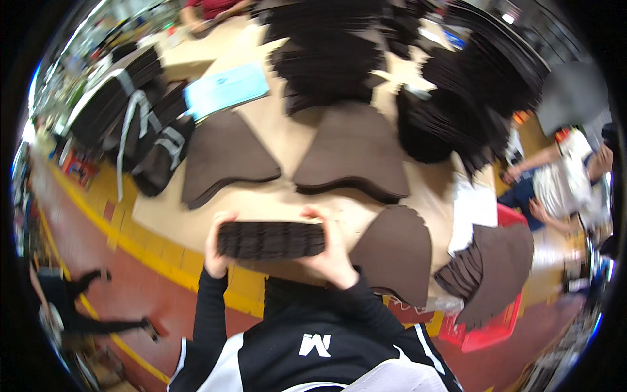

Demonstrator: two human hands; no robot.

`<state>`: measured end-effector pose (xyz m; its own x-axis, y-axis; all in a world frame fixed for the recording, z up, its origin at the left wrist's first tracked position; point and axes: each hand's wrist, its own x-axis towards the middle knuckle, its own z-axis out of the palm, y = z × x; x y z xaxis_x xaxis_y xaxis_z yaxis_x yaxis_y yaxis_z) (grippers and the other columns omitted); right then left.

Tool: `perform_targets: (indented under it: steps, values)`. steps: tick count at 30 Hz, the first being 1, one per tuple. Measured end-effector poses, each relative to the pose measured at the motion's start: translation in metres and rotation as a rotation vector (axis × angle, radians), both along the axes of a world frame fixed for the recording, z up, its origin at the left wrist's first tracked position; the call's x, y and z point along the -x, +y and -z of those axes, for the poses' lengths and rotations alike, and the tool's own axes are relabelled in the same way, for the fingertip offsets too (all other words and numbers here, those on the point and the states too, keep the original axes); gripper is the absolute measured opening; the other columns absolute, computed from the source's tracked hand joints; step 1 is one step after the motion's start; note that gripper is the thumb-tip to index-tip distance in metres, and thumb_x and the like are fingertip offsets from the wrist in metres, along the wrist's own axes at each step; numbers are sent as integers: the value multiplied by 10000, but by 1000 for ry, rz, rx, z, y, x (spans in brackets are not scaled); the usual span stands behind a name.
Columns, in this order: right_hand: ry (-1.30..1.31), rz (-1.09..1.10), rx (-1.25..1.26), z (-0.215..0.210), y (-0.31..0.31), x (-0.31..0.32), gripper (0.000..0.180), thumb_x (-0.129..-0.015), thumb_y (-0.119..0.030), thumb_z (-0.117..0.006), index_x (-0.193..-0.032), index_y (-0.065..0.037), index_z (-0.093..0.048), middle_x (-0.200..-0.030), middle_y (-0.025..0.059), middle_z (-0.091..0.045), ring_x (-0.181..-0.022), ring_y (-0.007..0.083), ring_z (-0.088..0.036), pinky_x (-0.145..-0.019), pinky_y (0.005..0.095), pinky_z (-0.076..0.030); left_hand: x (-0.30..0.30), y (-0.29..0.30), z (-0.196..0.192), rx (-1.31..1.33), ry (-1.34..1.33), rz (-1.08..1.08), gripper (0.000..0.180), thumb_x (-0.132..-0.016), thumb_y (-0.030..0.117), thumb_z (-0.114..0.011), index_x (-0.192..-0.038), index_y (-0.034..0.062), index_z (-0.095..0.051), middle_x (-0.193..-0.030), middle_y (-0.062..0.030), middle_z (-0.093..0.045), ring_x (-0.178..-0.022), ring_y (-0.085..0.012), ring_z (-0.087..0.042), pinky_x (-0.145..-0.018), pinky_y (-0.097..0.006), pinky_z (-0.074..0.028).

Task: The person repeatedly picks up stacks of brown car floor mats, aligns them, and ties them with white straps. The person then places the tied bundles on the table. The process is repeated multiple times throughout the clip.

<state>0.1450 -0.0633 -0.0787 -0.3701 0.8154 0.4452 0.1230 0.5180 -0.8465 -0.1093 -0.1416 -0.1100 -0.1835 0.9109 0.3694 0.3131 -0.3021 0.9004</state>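
Observation:
Between my two hands is a thick stack of dark brown cut pieces [271, 240], seen edge-on above the near edge of the table. My left hand [217, 245] grips its left end, and my right hand [332, 251] is closed round the right end. Beyond it lie two flat stacks of brown cut pieces, the left stack [228, 153] and the right stack [356, 153], each with a wavy near edge. Another brown stack [396, 251] rests by my right forearm. The kind of material is not certain.
Tall dark stacks [326, 65] stand at the back. A tied bundle [147, 130] sits left beside a light blue sheet [227, 89]. At right, fanned brown pieces [493, 268] lie over a red crate [486, 333]. Other people are at the far side, right and left.

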Motion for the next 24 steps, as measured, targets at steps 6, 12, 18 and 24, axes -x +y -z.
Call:
perform_targets:
  steps: [6,12,18,24]
  values:
    - [24,-25,32,23,11,-8,724,-688,-94,-826,-1311,1,-469,-1291,128,-539,-1174,233,-536,-1001,334,-431,11,14,19,-55,-142,85,302,-871,175,-614,-1101,-18,-586,-1105,-157,-597,-1060,-264,-597,-936,-372,-466]
    - [181,-99,104,1,1,-12,514,-648,-218,-868,-1071,-38,-639,-1004,150,-685,-945,313,-670,-842,375,-521,34,3,31,53,7,-46,368,-871,267,-596,-1067,-42,-634,-970,-109,-670,-912,-204,-650,-746,-312,-536]
    - [54,71,-53,21,4,-26,615,-637,-264,-872,-1150,-48,-613,-1057,135,-669,-985,328,-636,-892,403,-484,15,6,61,-40,-138,-23,840,-827,520,-638,-1404,-32,-379,-1314,-177,-530,-1106,-283,-588,-953,-400,-475]
    - [80,72,-15,13,-5,-24,593,-621,-234,-894,-1108,-32,-621,-1028,119,-667,-998,303,-628,-903,382,-476,-16,8,56,-132,-423,-213,822,-929,658,-427,-1418,-1,-388,-1383,-184,-477,-1202,-315,-539,-1013,-416,-441]
